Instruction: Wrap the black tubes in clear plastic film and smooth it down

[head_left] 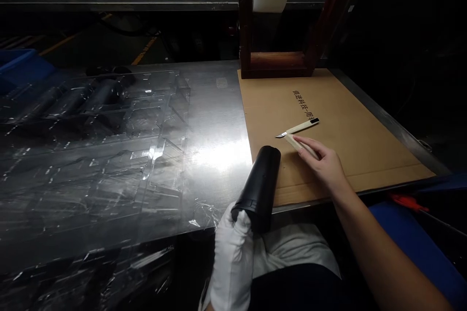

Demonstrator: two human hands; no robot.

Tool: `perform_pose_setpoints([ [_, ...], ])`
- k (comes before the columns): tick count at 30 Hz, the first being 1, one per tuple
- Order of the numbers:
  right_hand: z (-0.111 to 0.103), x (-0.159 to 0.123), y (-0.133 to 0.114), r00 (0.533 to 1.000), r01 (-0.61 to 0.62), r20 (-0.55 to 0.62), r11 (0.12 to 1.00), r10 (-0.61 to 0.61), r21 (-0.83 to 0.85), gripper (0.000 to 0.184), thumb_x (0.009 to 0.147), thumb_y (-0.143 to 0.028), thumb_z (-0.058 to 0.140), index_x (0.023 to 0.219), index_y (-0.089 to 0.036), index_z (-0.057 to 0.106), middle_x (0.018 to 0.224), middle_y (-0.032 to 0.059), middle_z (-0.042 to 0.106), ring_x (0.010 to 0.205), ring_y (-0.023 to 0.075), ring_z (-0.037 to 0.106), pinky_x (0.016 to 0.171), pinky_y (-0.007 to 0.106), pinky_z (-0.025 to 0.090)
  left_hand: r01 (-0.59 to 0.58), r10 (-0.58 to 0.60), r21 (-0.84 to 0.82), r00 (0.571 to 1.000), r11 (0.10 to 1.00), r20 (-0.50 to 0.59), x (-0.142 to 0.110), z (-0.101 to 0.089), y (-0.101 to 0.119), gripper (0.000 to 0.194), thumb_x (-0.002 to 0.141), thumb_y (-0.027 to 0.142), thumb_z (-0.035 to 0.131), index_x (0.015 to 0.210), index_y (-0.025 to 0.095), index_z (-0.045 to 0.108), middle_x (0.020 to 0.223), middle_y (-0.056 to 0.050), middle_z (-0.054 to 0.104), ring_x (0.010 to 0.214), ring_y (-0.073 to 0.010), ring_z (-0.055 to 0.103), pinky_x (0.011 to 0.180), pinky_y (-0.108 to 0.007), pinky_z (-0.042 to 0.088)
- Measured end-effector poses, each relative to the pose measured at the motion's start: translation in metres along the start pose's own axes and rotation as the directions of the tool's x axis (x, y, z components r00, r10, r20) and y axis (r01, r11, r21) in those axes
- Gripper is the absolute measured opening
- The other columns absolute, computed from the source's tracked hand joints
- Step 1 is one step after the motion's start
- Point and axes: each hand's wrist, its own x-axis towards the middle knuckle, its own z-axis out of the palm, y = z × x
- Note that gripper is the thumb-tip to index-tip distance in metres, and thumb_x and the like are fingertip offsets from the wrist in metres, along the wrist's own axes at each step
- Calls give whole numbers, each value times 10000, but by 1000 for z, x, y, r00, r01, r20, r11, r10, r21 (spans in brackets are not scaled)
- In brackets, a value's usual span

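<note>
Black, likely slippery: clasping round plastic tube (263, 177), best by its end, in left grip (234, 248); pinching thin pale stick (292, 141) in right grip (326, 162).

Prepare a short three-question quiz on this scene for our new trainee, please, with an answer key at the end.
1. Short answer: which hand wears the white glove?
2. True or false: the black cylinder is lying in a clear plastic tray.
3. Multiple choice: what is the right hand holding?
A) a wooden frame
B) a pale-handled tool
C) a blue bin

Key:
1. The left hand.
2. False; the left hand holds it by its near end.
3. B.
</note>
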Motion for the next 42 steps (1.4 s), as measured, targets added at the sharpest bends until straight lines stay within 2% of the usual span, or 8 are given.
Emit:
perform_pose_setpoints([
  [7,20,-15,-22,972,198,151,976,-183,-94,321,855,-228,542,1150,-287,653,1230,49,609,1120,216,533,978,426,443,-35,48,113,993,993,-112,1,-5,-8,240,845,442,579,826,206,620,687,41,508,589,-82,440,533,-161,411],
  [13,40,-1,2,993,112,60,988,-106,-109,350,870,-216,500,1185,-294,631,1212,22,627,1069,205,544,962,398,445,-49,59,115,995,992,-86,0,2,-1,208,841,386,605,914,208,682,827,7,634,784,-128,587,693,-181,495],
  [17,45,-1,10,991,128,18,939,-129,-318,339,847,-206,520,1133,-311,668,1180,33,633,986,236,533,913,427,447,12,-29,-139,992,990,-119,-1,18,13,313,857,406,578,1032,171,686,906,-52,694,905,-176,643,775,-228,530],
  [21,50,-5,15,986,157,23,852,-168,-499,344,797,-181,561,1085,-309,699,1166,66,617,951,263,501,886,449,434,94,-180,-455,972,885,-150,5,27,27,232,912,298,511,950,200,718,910,-66,725,902,-189,683,743,-287,569],
  [27,44,-6,14,987,103,-89,944,-137,-313,330,841,-226,530,1138,-242,673,1121,71,646,1013,244,525,933,402,438,101,-215,-746,975,658,-57,19,22,37,343,945,235,427,754,214,711,708,-10,724,591,-124,674,494,-233,534],
  [32,36,-6,5,989,85,-120,996,-90,-40,331,849,-241,559,1166,-276,644,1163,19,648,1089,208,546,993,384,420,135,-253,-798,967,588,-23,20,18,38,304,951,246,412,871,206,703,831,-41,743,629,-119,669,535,-250,538],
  [36,52,-25,-21,975,141,-162,987,-153,-83,347,863,-207,542,1190,-285,628,1217,45,612,1093,219,526,981,422,435,164,-277,-825,961,541,9,21,15,37,362,961,249,383,808,234,711,835,-23,748,674,-134,686,551,-255,538],
  [42,70,-45,-51,913,407,60,912,-404,-56,362,850,-150,554,1185,-259,636,1344,84,507,1123,245,467,945,434,474,289,-290,-841,942,457,166,27,3,31,504,991,303,243,886,174,719,932,-107,749,832,-155,705,630,-224,559],
])
